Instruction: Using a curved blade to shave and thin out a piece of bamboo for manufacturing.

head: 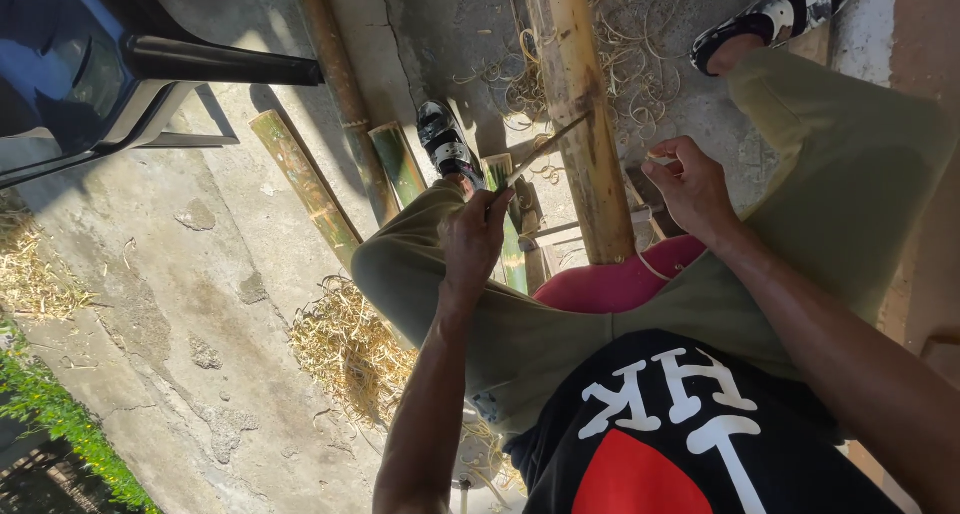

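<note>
Black tee (690, 444), olive trousers (560, 334), black-and-white shoes (447, 144).

Thick bamboo pole (583, 124) upright between the knees, left hand (473, 236) left of it holding a blade (540, 154) against it, right hand (692, 187) right of it, shavings heap (350, 349) on the concrete floor (180, 304) further left.

Smooth yellowish bamboo pole (580, 114), rough cracked concrete floor (180, 274), dry fibrous shavings (345, 349).
</note>
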